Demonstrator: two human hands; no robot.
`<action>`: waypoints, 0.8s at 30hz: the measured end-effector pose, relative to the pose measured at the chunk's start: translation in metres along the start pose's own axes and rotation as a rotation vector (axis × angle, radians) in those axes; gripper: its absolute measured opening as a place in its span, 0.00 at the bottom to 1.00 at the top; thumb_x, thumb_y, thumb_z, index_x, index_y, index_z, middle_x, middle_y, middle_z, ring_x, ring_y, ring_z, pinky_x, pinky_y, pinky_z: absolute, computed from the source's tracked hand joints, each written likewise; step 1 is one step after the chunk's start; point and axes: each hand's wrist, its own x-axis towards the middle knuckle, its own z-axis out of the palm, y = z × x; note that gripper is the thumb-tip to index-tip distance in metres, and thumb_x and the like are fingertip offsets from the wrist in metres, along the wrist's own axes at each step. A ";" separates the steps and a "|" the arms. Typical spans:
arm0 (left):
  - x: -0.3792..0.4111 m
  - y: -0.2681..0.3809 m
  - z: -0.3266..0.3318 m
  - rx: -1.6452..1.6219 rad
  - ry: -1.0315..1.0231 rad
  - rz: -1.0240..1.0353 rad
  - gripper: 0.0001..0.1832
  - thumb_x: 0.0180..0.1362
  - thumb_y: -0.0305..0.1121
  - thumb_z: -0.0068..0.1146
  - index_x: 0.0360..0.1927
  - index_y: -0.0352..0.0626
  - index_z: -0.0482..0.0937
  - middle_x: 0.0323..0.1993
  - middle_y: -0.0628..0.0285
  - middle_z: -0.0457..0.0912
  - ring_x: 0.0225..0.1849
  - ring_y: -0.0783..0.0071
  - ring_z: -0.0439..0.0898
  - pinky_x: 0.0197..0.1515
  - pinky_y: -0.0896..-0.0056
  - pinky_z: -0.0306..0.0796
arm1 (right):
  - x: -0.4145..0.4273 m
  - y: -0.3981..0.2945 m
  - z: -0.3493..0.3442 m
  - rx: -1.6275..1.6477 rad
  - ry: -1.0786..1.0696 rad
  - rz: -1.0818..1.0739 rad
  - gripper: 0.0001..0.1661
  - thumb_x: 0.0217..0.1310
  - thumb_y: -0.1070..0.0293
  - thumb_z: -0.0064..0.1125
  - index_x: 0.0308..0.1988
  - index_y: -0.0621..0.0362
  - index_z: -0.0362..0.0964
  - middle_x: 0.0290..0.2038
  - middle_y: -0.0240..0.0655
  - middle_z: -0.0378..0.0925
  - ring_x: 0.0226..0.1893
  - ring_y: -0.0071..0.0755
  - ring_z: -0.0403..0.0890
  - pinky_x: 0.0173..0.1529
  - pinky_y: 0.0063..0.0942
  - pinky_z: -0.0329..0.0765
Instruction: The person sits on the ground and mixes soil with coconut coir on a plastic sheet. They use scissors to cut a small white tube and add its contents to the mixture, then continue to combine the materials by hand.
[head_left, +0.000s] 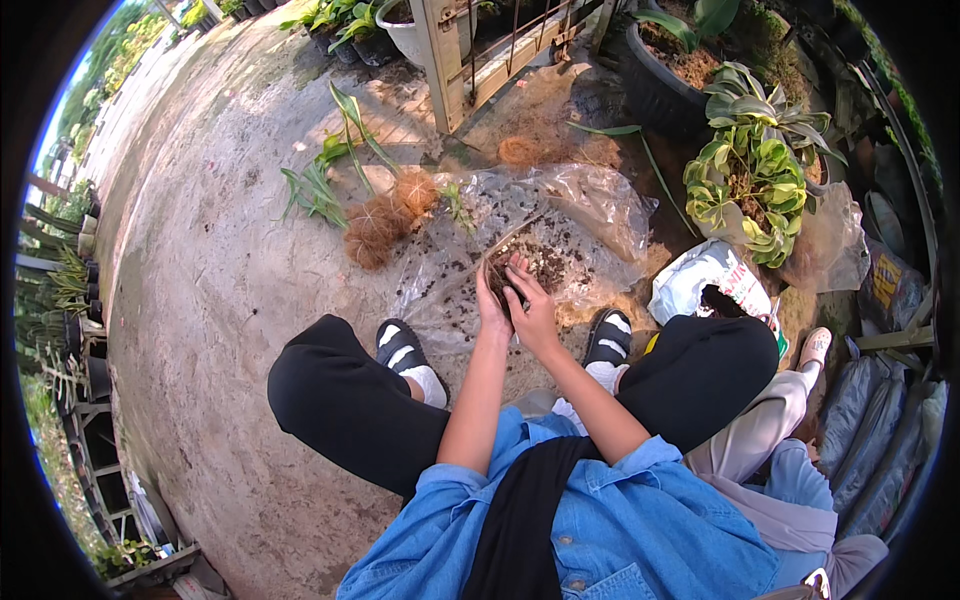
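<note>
My left hand (492, 306) and my right hand (531, 301) are together between my knees, cupped around a clump of dark potting mix (498, 276). The fingers partly hide the clump, so its full shape cannot be told. Beneath them a clear plastic sheet (442, 300) lies crumpled on the concrete, with loose dark mix (551, 259) scattered over it. Left of the sheet are several fibre-wrapped root balls (367, 232) with long green leaves (315, 193). A small green sprig (456, 204) rests on the sheet's upper left part.
An open white sack (701, 281) with dark contents stands by my right knee. Beyond it are a variegated potted plant (784, 199) and a large black pot (664, 82). A wooden gate frame (442, 67) stands ahead. Another person's leg (757, 420) is close on my right.
</note>
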 end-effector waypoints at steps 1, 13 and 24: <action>0.000 0.000 -0.001 0.028 0.014 0.010 0.19 0.63 0.42 0.32 0.47 0.41 0.68 0.52 0.59 0.71 0.54 0.65 0.69 0.55 0.64 0.65 | 0.000 0.000 0.000 0.003 -0.001 -0.005 0.17 0.55 0.74 0.50 0.47 0.64 0.70 0.48 0.47 0.71 0.49 0.41 0.73 0.54 0.30 0.66; -0.006 -0.001 0.004 0.097 0.077 -0.017 0.20 0.63 0.45 0.34 0.46 0.42 0.70 0.49 0.60 0.72 0.53 0.65 0.69 0.55 0.61 0.64 | -0.006 -0.011 -0.004 -0.419 -0.235 -0.036 0.25 0.62 0.59 0.40 0.56 0.56 0.60 0.60 0.37 0.58 0.65 0.40 0.48 0.61 0.61 0.37; 0.012 0.012 -0.027 -0.092 -0.007 0.009 0.18 0.63 0.44 0.36 0.42 0.43 0.72 0.43 0.61 0.76 0.50 0.66 0.71 0.55 0.61 0.65 | -0.007 -0.017 -0.004 -0.496 -0.309 -0.158 0.31 0.62 0.52 0.38 0.59 0.59 0.55 0.62 0.38 0.54 0.66 0.39 0.45 0.59 0.65 0.34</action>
